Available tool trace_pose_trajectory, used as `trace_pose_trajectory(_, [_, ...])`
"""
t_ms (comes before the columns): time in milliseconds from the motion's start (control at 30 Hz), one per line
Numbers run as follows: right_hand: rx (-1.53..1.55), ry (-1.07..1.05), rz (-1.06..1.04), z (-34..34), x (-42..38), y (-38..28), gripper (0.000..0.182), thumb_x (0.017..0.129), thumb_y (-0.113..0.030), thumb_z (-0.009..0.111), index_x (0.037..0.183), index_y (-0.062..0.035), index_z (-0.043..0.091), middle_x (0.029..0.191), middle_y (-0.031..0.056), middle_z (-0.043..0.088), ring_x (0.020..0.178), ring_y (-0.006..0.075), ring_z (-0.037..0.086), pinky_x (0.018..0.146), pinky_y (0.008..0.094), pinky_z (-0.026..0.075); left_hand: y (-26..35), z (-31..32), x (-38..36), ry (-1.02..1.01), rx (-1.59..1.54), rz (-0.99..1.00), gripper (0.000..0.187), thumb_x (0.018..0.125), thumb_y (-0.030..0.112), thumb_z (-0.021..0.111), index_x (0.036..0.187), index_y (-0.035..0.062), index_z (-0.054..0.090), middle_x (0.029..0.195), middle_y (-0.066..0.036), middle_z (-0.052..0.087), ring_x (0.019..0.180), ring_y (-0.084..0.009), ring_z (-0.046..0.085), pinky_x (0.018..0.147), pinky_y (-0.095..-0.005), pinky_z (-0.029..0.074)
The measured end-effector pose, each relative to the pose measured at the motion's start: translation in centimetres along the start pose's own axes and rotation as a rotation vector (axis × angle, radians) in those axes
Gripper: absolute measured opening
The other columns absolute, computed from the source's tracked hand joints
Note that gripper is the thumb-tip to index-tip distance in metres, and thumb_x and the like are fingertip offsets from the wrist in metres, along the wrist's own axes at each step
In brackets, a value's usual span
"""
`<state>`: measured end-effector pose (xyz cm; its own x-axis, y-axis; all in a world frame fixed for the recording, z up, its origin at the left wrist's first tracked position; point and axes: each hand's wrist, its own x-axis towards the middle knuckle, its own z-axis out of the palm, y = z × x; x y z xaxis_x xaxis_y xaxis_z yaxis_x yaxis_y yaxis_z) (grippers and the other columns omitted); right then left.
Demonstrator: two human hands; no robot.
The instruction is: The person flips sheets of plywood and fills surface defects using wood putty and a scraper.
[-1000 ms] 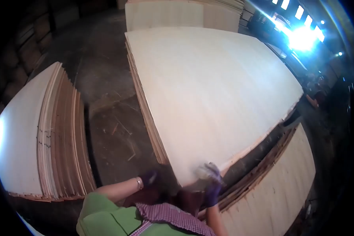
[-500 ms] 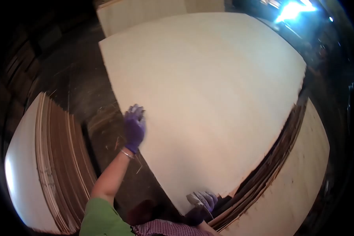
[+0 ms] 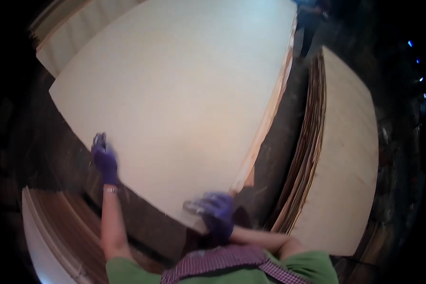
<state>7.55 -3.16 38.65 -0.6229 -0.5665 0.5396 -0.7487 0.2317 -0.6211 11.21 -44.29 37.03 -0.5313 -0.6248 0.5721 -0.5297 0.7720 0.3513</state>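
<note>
A large pale wood veneer sheet (image 3: 175, 109) spreads out before me, its ragged right edge showing layers beneath. My left hand (image 3: 105, 160), in a purple glove, is at the sheet's left edge with fingers curled around it. Near the closest corner, my right hand (image 3: 214, 213), gloved the same way and slightly blurred, grips the front edge with its fingers over the top. The undersides of both grips are hidden.
A stack of wood sheets (image 3: 348, 161) with rough, dark edges stands at right, across a dark floor gap. Another stack (image 3: 57, 227) is at lower left. More sheets (image 3: 75, 35) lie beyond the far left edge. A person (image 3: 310, 23) stands at the back.
My view has turned right, and the sheet now sits farther left, separated from the right stack by a gap. My left hand went from lying flat to curled at the edge.
</note>
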Motion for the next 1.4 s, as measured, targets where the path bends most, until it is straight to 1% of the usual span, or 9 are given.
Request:
trace_pose_trajectory(267, [0.287, 0.161, 0.112, 1.0, -1.6, 1.4, 0.024, 0.085, -0.020, 0.063, 0.106, -0.0088, 0.067, 0.107, 0.0151, 0.064, 0.102, 0.0299, 0.058, 0.093, 0.0383, 0.042, 1.5, 0.0, 0.0, -0.015, 0.177, 0.007, 0.027, 0.086, 0.015, 0.054, 0.109, 0.0016, 0.061, 0.111, -0.019, 0.063, 0.106, -0.0356, 0.058, 0.090, -0.0438, 0.045])
trace_pose_trajectory(433, [1.913, 0.215, 0.726, -5.9, -8.4, 3.1, 0.037, 0.093, -0.023, 0.053, 0.126, -0.0053, 0.051, 0.113, 0.0181, 0.059, 0.097, 0.0258, 0.061, 0.088, 0.0326, 0.047, 18.0, -5.9, -6.6, -0.018, -0.430, 0.246, 0.036, 0.093, 0.019, 0.054, 0.123, -0.0003, 0.054, 0.121, -0.019, 0.059, 0.119, -0.0342, 0.052, 0.098, -0.0443, 0.042])
trace_pose_trajectory(667, [0.544, 0.339, 0.880, -14.0, -30.0, 6.5, 0.030, 0.098, -0.014, 0.039, 0.124, -0.0049, 0.049, 0.115, 0.0137, 0.058, 0.102, 0.0253, 0.060, 0.088, 0.0336, 0.049, 35.5, -5.9, -29.0, -1.191, -1.217, 0.063, 0.049, 0.100, 0.041, 0.042, 0.119, -0.0027, 0.056, 0.099, -0.013, 0.065, 0.077, -0.0142, 0.062, 0.073, -0.0273, 0.049])
trace_pose_trajectory(733, [1.559, 0.958, 1.017, -16.2, -35.4, 6.0, 0.029, 0.093, -0.025, 0.052, 0.115, -0.0060, 0.057, 0.105, 0.0066, 0.062, 0.096, 0.0217, 0.057, 0.085, 0.0347, 0.047, 38.2, -1.5, -35.4, -1.361, -1.180, -0.210, 0.045, 0.099, 0.040, 0.045, 0.113, 0.0000, 0.061, 0.084, -0.006, 0.065, 0.063, -0.0080, 0.054, 0.060, -0.0228, 0.043])
trace_pose_trajectory(900, [1.516, 1.556, 1.013, -18.7, -53.4, 8.0, 0.034, 0.096, -0.032, 0.049, 0.117, -0.0071, 0.057, 0.105, 0.0083, 0.063, 0.092, 0.0226, 0.060, 0.081, 0.0327, 0.049, 44.2, 4.7, -49.8, -1.824, -0.774, -0.104, 0.042, 0.099, 0.039, 0.047, 0.105, 0.0034, 0.067, 0.080, -0.001, 0.063, 0.067, -0.0083, 0.052, 0.061, -0.0233, 0.043])
trace_pose_trajectory(967, [0.701, 1.168, 1.241, -18.6, -58.5, 7.6, 0.038, 0.094, -0.035, 0.050, 0.121, -0.0092, 0.056, 0.113, 0.0094, 0.063, 0.099, 0.0250, 0.059, 0.083, 0.0367, 0.049, 47.4, 5.3, -53.2, -1.985, -0.620, -0.071, 0.045, 0.099, 0.042, 0.047, 0.108, 0.0022, 0.066, 0.087, -0.003, 0.066, 0.081, -0.0120, 0.060, 0.071, -0.0261, 0.047])
trace_pose_trajectory(1100, [1.467, 1.693, 0.858, -19.5, -66.8, 10.1, 0.038, 0.093, -0.035, 0.050, 0.121, -0.0092, 0.056, 0.116, 0.0085, 0.062, 0.104, 0.0254, 0.058, 0.086, 0.0376, 0.048, 48.2, 10.7, -64.4, -2.178, -0.973, -0.182, 0.034, 0.099, 0.031, 0.045, 0.113, 0.0030, 0.059, 0.075, -0.004, 0.061, 0.060, -0.0135, 0.053, 0.057, -0.0276, 0.044])
trace_pose_trajectory(1167, [0.124, 0.991, 1.345, -20.7, -68.5, 11.6, 0.036, 0.092, -0.032, 0.051, 0.120, -0.0093, 0.056, 0.111, 0.0065, 0.062, 0.101, 0.0237, 0.057, 0.088, 0.0367, 0.047, 52.9, 8.0, -63.9, -2.046, -0.904, 0.124, 0.034, 0.100, 0.031, 0.043, 0.113, 0.0033, 0.060, 0.071, -0.002, 0.058, 0.058, -0.0126, 0.052, 0.055, -0.0278, 0.043])
trace_pose_trajectory(1400, [1.421, 1.607, 0.705, -32.6, -60.6, 16.5, 0.033, 0.092, -0.029, 0.054, 0.119, -0.0094, 0.056, 0.106, 0.0069, 0.062, 0.094, 0.0223, 0.056, 0.085, 0.0380, 0.046, 56.9, 4.0, -57.3, -2.057, -0.869, 0.239, 0.034, 0.101, 0.030, 0.042, 0.109, 0.0044, 0.062, 0.072, -0.003, 0.055, 0.067, -0.0089, 0.050, 0.064, -0.0256, 0.045])
